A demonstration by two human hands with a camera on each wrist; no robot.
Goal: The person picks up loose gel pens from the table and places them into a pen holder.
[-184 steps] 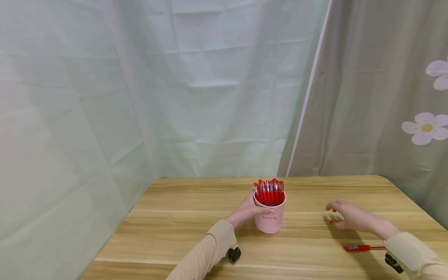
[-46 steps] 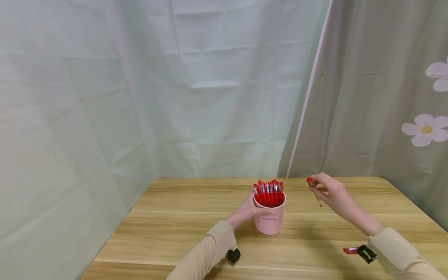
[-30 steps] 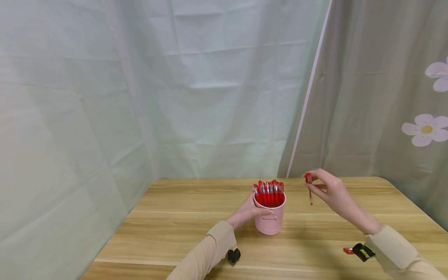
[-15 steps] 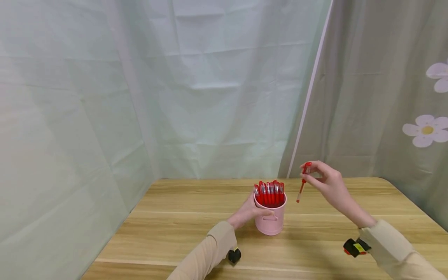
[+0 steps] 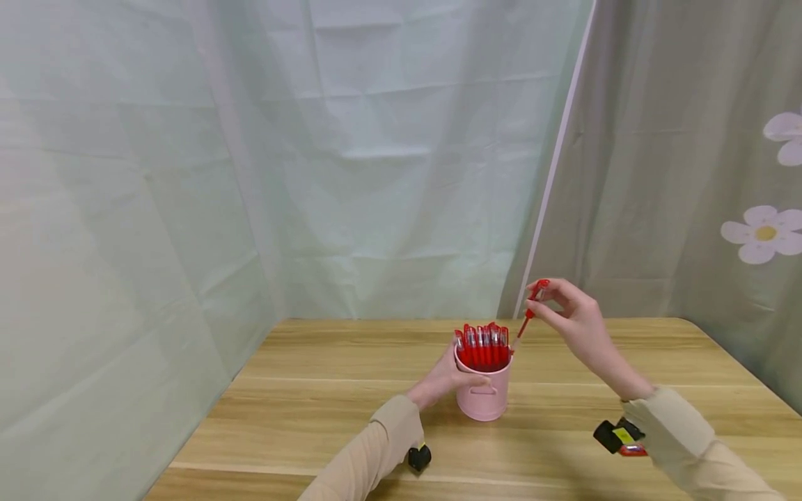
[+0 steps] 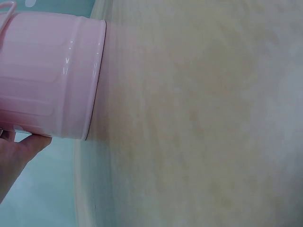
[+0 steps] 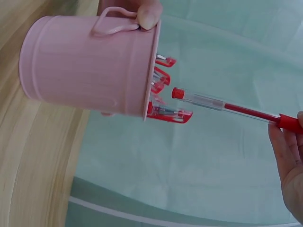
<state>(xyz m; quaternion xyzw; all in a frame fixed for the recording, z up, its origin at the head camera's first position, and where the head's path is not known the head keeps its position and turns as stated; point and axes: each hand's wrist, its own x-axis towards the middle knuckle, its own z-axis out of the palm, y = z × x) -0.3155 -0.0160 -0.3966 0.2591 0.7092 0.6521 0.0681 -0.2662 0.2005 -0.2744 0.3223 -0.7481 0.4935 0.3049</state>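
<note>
A pink bucket-shaped pen holder (image 5: 482, 402) with a small side handle stands on the table, packed with several clear-capped red pens (image 5: 481, 348). My left hand (image 5: 443, 376) grips it from the left, thumb across the front near the rim; its other fingers are mostly hidden behind. Between thumb and fingers my right hand (image 5: 579, 320) pinches another red gel pen (image 7: 227, 105) near its capped end. That pen slants down to the left, its plain red end right by the holder's rim. In the right wrist view this end points toward the capped pens sticking out.
One more red pen (image 5: 633, 451) lies on the wooden table (image 5: 326, 403) at the right, partly hidden behind the black wrist camera (image 5: 617, 436). Pale green curtains (image 5: 388, 209) hang behind the table's far edge, and a grey flowered curtain (image 5: 664, 209) hangs at the right.
My right hand reached down at a pen on the table's right side, then lifted it, turned it plain end down and brought it left to the holder. My left hand has stayed put.
</note>
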